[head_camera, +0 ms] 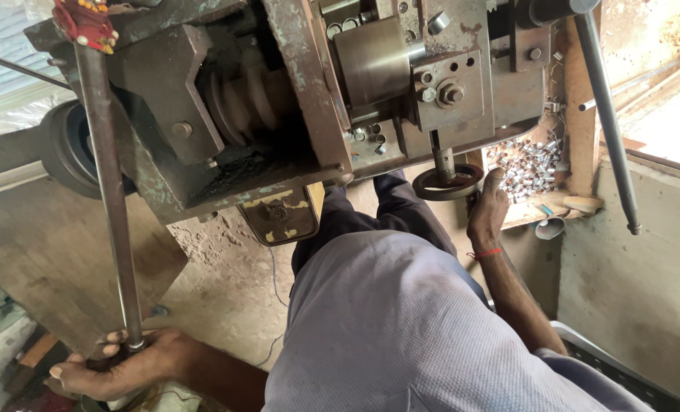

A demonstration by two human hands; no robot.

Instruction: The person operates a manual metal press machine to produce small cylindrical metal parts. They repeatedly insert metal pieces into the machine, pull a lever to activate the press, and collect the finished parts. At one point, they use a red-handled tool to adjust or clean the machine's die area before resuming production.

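Note:
My left hand (119,366) is at the lower left, fingers wrapped around the near end of a long steel rod (109,191) that runs up into the old green-grey lathe-like machine (279,91). My right hand (489,210), with a red thread on the wrist, rests on the rim of a small dark handwheel (447,183) under the machine's tool slide, thumb pointing up. Beside that hand a wooden tray (576,152) holds a heap of small shiny metal pieces (527,164). My grey shirt and dark trousers fill the lower middle.
A long grey lever (607,122) slants down on the right, ending near a concrete wall (638,282). A stepped belt pulley (248,99) sits inside the machine housing. A dark round wheel (69,145) is at the left. Dusty floor lies below, with a plastic crate edge (607,366) at lower right.

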